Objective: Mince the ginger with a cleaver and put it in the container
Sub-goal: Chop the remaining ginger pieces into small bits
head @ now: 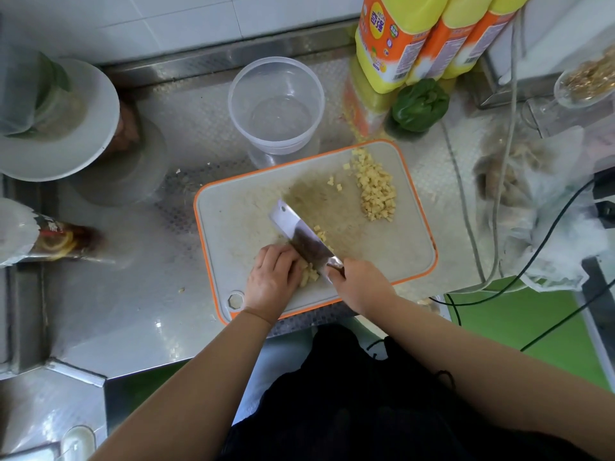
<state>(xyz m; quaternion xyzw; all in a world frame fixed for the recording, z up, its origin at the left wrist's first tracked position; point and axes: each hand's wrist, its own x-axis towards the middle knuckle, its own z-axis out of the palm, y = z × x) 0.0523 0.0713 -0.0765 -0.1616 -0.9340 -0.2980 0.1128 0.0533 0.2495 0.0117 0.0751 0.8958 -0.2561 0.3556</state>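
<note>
An orange-rimmed grey cutting board (253, 207) lies on the steel counter. My right hand (361, 284) grips the handle of a cleaver (299, 232), whose blade slants across the board's near half. With curled fingers, my left hand (274, 277) holds a small bunch of ginger strips (309, 274) against the blade's left side. A few cut bits lie by the blade. A pile of diced ginger (374, 186) sits on the board's far right. The clear round plastic container (276, 101) stands empty just beyond the board.
Yellow-and-orange bottles (392, 38) and a green pepper (419, 106) stand at the back right. A white plate with a wrapped item (50, 118) is at the left, a packet (50, 237) below it. Plastic bags (539, 207) and cables (499, 194) crowd the right.
</note>
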